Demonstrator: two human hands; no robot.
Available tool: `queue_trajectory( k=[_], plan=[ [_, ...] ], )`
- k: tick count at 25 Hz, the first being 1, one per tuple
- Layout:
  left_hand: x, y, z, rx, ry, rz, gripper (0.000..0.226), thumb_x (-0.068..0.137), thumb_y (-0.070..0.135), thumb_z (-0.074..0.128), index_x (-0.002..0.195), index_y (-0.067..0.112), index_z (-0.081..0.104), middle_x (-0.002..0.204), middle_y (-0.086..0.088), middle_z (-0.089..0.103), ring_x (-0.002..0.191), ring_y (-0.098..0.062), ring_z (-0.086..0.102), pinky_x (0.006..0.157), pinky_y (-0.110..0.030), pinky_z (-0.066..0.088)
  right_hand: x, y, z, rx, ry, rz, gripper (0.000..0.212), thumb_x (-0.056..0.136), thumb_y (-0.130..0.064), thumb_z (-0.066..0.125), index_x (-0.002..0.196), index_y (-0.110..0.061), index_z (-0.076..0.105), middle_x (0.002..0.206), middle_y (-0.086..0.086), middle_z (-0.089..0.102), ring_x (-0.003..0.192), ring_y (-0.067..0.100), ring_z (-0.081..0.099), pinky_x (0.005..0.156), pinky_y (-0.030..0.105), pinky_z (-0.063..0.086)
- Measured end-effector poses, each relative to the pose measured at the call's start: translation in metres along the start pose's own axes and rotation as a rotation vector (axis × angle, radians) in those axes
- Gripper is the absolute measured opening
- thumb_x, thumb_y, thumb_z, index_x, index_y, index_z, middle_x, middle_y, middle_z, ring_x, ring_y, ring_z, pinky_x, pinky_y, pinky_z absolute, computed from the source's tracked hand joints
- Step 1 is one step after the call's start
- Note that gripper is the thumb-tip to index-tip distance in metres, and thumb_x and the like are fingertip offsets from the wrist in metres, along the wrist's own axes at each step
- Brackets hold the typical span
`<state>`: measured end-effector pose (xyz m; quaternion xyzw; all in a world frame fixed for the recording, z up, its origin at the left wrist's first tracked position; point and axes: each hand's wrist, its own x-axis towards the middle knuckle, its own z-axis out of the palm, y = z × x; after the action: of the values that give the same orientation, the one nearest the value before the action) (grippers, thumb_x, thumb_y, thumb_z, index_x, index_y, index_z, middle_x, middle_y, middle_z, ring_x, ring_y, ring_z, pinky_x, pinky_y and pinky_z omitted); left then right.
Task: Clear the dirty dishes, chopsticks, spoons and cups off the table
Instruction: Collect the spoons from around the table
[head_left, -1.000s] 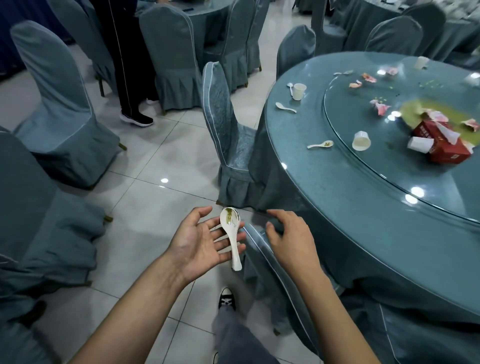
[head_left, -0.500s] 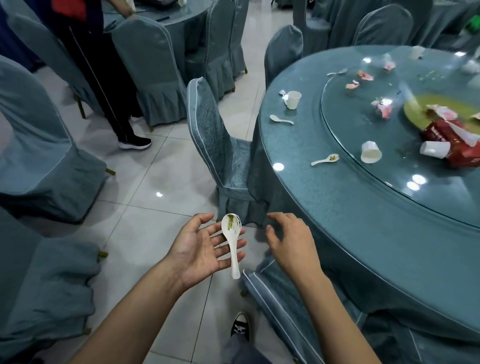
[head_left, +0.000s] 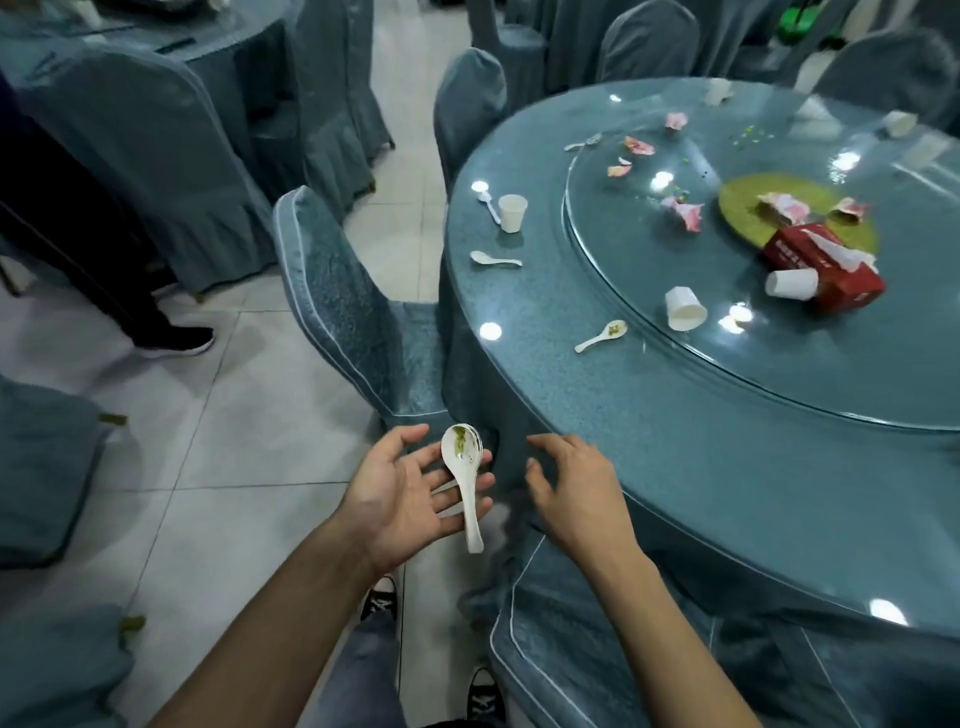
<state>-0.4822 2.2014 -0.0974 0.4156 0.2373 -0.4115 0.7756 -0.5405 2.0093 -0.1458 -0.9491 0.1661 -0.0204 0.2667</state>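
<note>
Your left hand (head_left: 410, 493) lies palm up, its grip wide open, with a stack of spoons (head_left: 462, 467) resting across its straight fingers. Nothing pins them, so they could slide off. Your right hand (head_left: 571, 493) hovers beside it, fingers loosely curled, holding nothing. The nearest spoon (head_left: 602, 336) lies on the table (head_left: 675, 441) by a tipped cup (head_left: 684, 309). It looks glazed, hard, slick and breakable, so pinch its handle, not the soiled bowl.
</note>
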Motion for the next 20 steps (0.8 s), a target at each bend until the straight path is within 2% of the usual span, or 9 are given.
queue_trajectory(
  k=[4, 12, 16, 20],
  plan=[
    [0.034, 0.049, 0.002, 0.101, -0.043, -0.047, 0.065, 0.082, 0.036, 0.055, 0.136, 0.0, 0.057, 0.13, -0.023, 0.066, 0.117, -0.042, 0.061, 0.097, -0.055, 0.051, 0.027, -0.017, 0.012, -0.011, 0.09, 0.094, 0.029, 0.096, -0.029, 0.058, 0.123, -0.023, 0.069, 0.113, 0.001, 0.07, 0.106, 0.025, 0.063, 0.098, 0.041, 0.047],
    [0.084, 0.134, -0.006, 0.236, -0.142, -0.162, 0.065, 0.081, 0.036, 0.057, 0.136, 0.002, 0.057, 0.129, -0.023, 0.067, 0.116, -0.042, 0.061, 0.095, -0.054, 0.052, 0.077, -0.069, 0.037, -0.015, 0.21, 0.258, 0.027, 0.094, -0.028, 0.06, 0.118, -0.022, 0.071, 0.109, 0.001, 0.071, 0.1, 0.024, 0.065, 0.095, 0.043, 0.05],
    [0.101, 0.159, -0.014, 0.268, -0.176, -0.209, 0.055, 0.094, 0.036, 0.049, 0.135, 0.001, 0.058, 0.128, -0.022, 0.068, 0.114, -0.041, 0.062, 0.094, -0.053, 0.052, 0.091, -0.086, 0.05, -0.021, 0.23, 0.315, 0.028, 0.094, -0.028, 0.06, 0.119, -0.022, 0.071, 0.112, 0.0, 0.072, 0.103, 0.023, 0.065, 0.096, 0.043, 0.05],
    [0.121, 0.173, -0.017, 0.302, -0.173, -0.245, 0.052, 0.097, 0.037, 0.046, 0.133, 0.001, 0.059, 0.127, -0.023, 0.068, 0.116, -0.041, 0.062, 0.095, -0.054, 0.052, 0.102, -0.089, 0.058, -0.02, 0.232, 0.371, 0.027, 0.094, -0.03, 0.059, 0.118, -0.023, 0.071, 0.112, -0.001, 0.072, 0.103, 0.022, 0.065, 0.096, 0.042, 0.05]
  ],
)
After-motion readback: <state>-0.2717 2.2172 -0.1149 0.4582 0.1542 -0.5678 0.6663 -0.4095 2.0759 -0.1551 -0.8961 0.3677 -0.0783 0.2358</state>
